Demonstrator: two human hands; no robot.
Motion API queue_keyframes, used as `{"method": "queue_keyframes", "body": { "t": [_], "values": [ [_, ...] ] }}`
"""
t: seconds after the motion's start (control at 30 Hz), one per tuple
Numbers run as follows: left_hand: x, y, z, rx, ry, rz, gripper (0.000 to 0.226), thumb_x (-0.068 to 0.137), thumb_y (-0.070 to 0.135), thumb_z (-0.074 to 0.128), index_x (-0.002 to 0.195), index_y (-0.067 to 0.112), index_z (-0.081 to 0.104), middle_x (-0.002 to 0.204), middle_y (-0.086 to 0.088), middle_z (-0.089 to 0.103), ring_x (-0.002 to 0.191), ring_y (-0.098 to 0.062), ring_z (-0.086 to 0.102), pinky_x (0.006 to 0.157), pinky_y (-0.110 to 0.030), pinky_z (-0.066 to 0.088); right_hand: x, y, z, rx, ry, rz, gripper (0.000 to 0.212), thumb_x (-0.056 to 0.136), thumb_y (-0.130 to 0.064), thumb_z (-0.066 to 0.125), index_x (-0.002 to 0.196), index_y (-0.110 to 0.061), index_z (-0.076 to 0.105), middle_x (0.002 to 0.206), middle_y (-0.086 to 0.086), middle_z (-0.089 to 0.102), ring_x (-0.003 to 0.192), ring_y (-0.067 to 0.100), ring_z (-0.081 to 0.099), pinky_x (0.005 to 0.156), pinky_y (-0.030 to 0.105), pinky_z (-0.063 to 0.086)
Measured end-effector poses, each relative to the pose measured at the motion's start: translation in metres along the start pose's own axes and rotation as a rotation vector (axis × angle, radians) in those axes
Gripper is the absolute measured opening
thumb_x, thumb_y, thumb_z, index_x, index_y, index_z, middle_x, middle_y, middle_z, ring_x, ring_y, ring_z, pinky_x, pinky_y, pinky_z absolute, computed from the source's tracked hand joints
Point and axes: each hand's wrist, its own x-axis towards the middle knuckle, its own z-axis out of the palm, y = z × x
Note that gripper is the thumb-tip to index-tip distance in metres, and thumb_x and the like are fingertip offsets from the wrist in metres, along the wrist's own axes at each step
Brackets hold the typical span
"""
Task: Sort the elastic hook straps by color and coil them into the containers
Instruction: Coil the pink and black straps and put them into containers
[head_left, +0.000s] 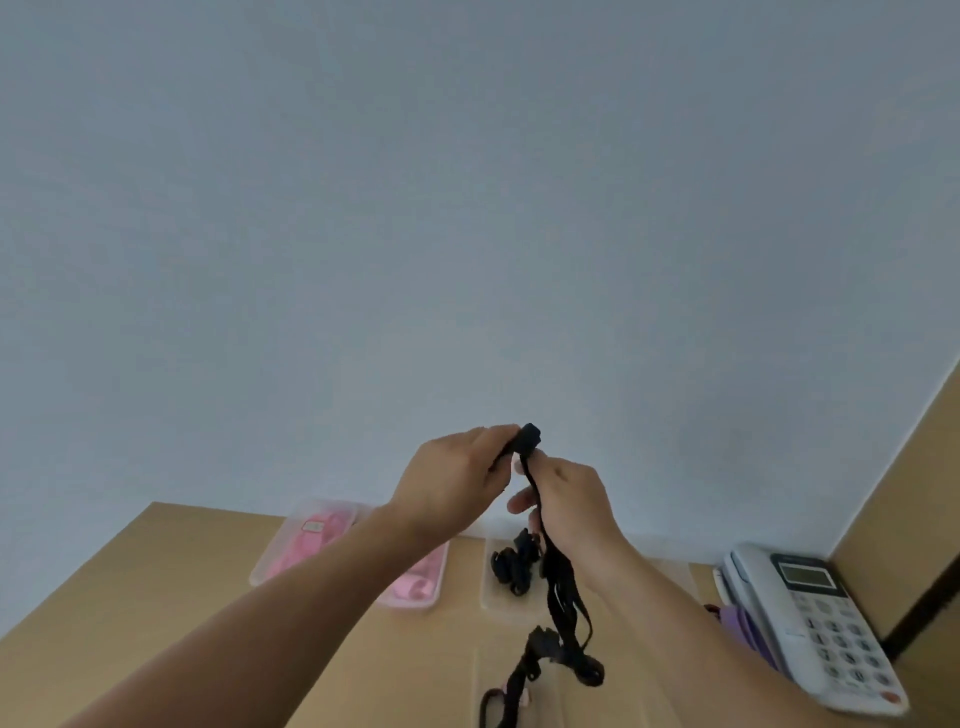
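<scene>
Closest to us, the low end of the black strap (560, 603) trails down to the bench (156, 597) and runs out of view at the bottom edge. Above that, it hangs in several loose loops between our forearms, with a hook part dangling at about mid-length.

To the right, a white telephone (810, 623) lies on the bench. Something purple (740, 626) sits just beside its left edge (too blurred to say whether it is a strap).

Higher up, both hands are raised well above the bench. Our right hand (566, 499) has its fingers curled round the strap, which passes through this grip and drops straight down from it. Just above and touching, our left hand (457, 478) pinches the strap's top end between thumb and curled fingers. A short bunched black tip sticks up past the fingertips. So the strap's upper end is in both grips and everything else hangs free below the right hand.

Behind the hands, three clear containers stand in a row near the bench's far edge. The left container (260, 571) holds pink straps (317, 535). The middle container (410, 605), partly hidden by our left forearm, also shows pink. The right container (488, 603) holds coiled black straps (511, 569), and the hanging strap crosses in front of it. A plain pale wall (467, 208) rises beyond.
</scene>
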Motion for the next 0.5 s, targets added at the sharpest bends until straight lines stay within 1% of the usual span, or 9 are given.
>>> {"method": "queue_keyframes", "body": {
  "t": [0.1,0.17,0.2,0.27,0.33,0.37,0.4,0.43,0.5],
  "values": [
    [0.006,-0.004,0.003,0.091,0.083,0.069,0.035,0.065,-0.002,0.078,0.098,0.007,0.075,0.059,-0.002,0.061,0.047,-0.024,0.057,0.038,-0.026,0.043,0.000,-0.004,0.019,-0.023,0.046,-0.031,0.037,0.098,-0.031,0.040,0.077,-0.015,0.066,0.069,-0.001,0.073,0.045,0.011,0.057,0.054,0.029,0.045],
    [0.009,-0.010,0.004,0.179,0.133,0.199,0.041,0.053,0.000,0.080,0.093,0.007,0.075,0.054,0.000,0.053,0.043,-0.021,0.049,0.037,-0.022,0.036,0.002,-0.008,0.023,-0.004,0.045,-0.043,0.037,0.095,-0.028,0.039,0.071,-0.016,0.063,0.066,0.000,0.072,0.046,0.013,0.056,0.053,0.030,0.043],
    [0.010,-0.015,0.004,0.218,0.153,0.267,0.040,0.053,0.001,0.079,0.092,0.006,0.075,0.054,0.000,0.051,0.043,-0.020,0.046,0.037,-0.022,0.033,0.003,-0.010,0.023,0.013,0.018,-0.037,0.038,0.094,-0.030,0.039,0.067,-0.018,0.062,0.066,0.001,0.071,0.047,0.014,0.055,0.055,0.031,0.042],
    [0.011,-0.026,0.002,0.251,0.181,0.357,0.031,0.064,0.005,0.069,0.094,0.005,0.076,0.055,0.001,0.051,0.046,-0.019,0.044,0.039,-0.023,0.032,0.005,-0.013,0.022,0.062,-0.057,-0.005,0.046,0.093,-0.040,0.037,0.060,-0.024,0.064,0.069,0.002,0.072,0.050,0.015,0.053,0.056,0.032,0.041],
    [0.008,-0.030,0.005,0.206,0.190,0.368,0.026,0.075,0.008,0.055,0.091,0.006,0.076,0.055,0.002,0.050,0.047,-0.018,0.043,0.039,-0.024,0.032,0.006,-0.015,0.022,0.108,-0.095,0.023,0.057,0.096,-0.054,0.032,0.061,-0.024,0.067,0.069,0.003,0.072,0.050,0.015,0.052,0.054,0.029,0.041],
    [0.006,-0.029,0.009,0.153,0.184,0.348,0.026,0.078,0.008,0.052,0.090,0.008,0.076,0.055,0.002,0.050,0.048,-0.017,0.043,0.040,-0.025,0.033,0.008,-0.015,0.022,0.116,-0.093,0.035,0.063,0.097,-0.060,0.029,0.062,-0.022,0.067,0.064,0.003,0.069,0.048,0.015,0.051,0.052,0.027,0.040],
    [0.003,-0.028,0.012,0.073,0.156,0.299,0.026,0.079,0.009,0.054,0.092,0.010,0.076,0.056,0.003,0.051,0.050,-0.017,0.044,0.042,-0.025,0.036,0.010,-0.014,0.022,0.117,-0.082,0.045,0.068,0.097,-0.063,0.028,0.062,-0.019,0.067,0.059,0.003,0.063,0.046,0.015,0.048,0.050,0.026,0.039],
    [0.000,-0.026,0.015,-0.048,0.088,0.203,0.026,0.079,0.011,0.058,0.098,0.014,0.075,0.059,0.004,0.053,0.055,-0.016,0.047,0.047,-0.026,0.040,0.012,-0.013,0.022,0.119,-0.066,0.052,0.070,0.097,-0.064,0.028,0.063,-0.017,0.067,0.055,0.004,0.056,0.045,0.015,0.045,0.049,0.026,0.037],
    [-0.004,-0.029,0.015,-0.420,-0.144,-0.089,0.033,0.081,0.021,0.063,0.111,0.031,0.072,0.074,0.007,0.057,0.069,-0.011,0.053,0.063,-0.022,0.046,0.015,-0.012,0.021,0.149,-0.034,0.067,0.068,0.097,-0.061,0.034,0.069,-0.010,0.070,0.056,0.007,0.050,0.047,0.017,0.042,0.050,0.028,0.036]
  ]
}}
